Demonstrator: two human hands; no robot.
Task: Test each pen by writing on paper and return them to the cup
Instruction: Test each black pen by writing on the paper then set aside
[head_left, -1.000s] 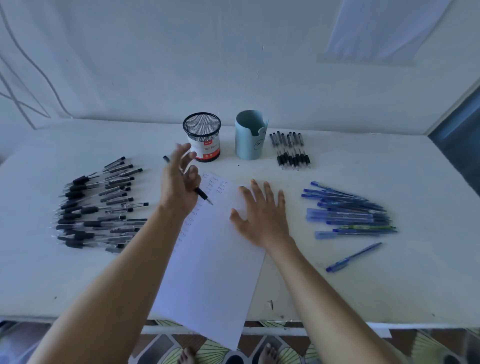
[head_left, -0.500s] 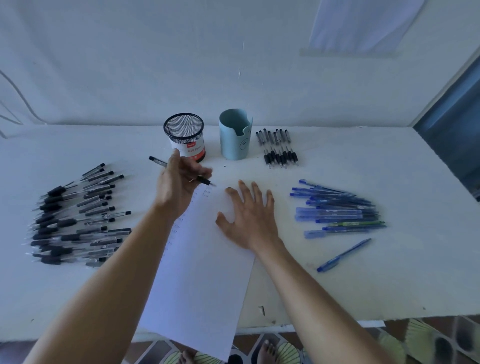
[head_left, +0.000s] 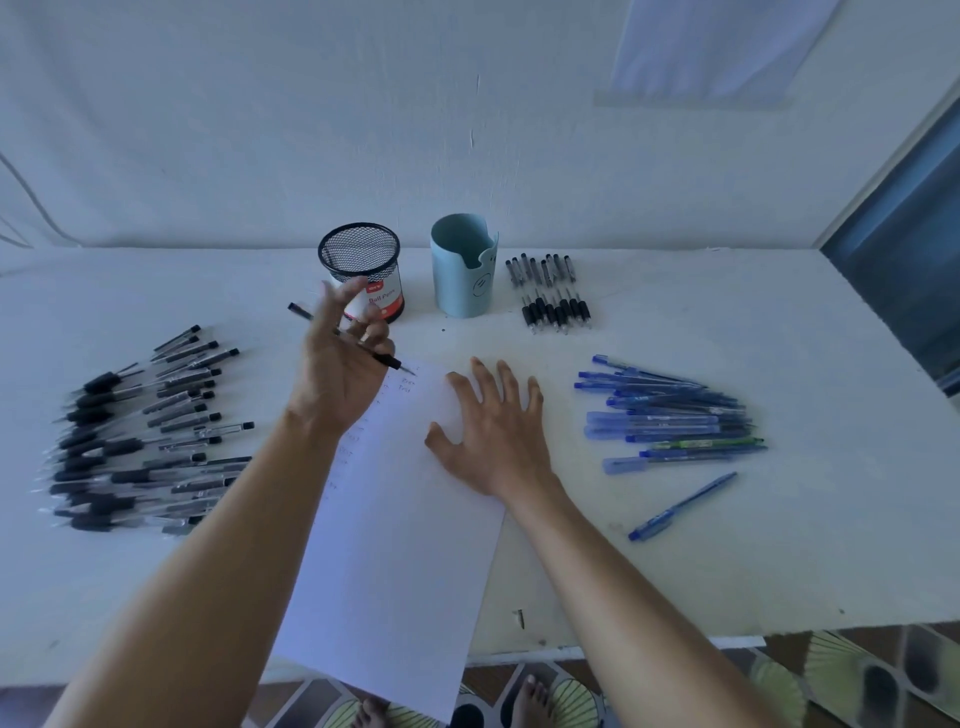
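My left hand (head_left: 340, 369) holds a black pen (head_left: 387, 359) above the top left corner of the white paper (head_left: 400, 545), its tip pointing right over faint written lines. The index finger is raised in front of the black mesh cup (head_left: 361, 260). My right hand (head_left: 493, 431) lies flat with fingers spread on the paper's upper right edge. A light blue cup (head_left: 462, 270) stands to the right of the mesh cup.
A large heap of black pens (head_left: 140, 441) covers the table's left side. Several blue pens (head_left: 670, 415) lie at the right, one blue pen (head_left: 680, 506) apart nearer me. Short black pens (head_left: 550, 293) sit beside the blue cup. The paper overhangs the table's near edge (head_left: 649, 642).
My left hand has risen with the pen toward the mesh cup, its index finger lifting. My right hand stays flat on the paper. The camera has shifted slightly.
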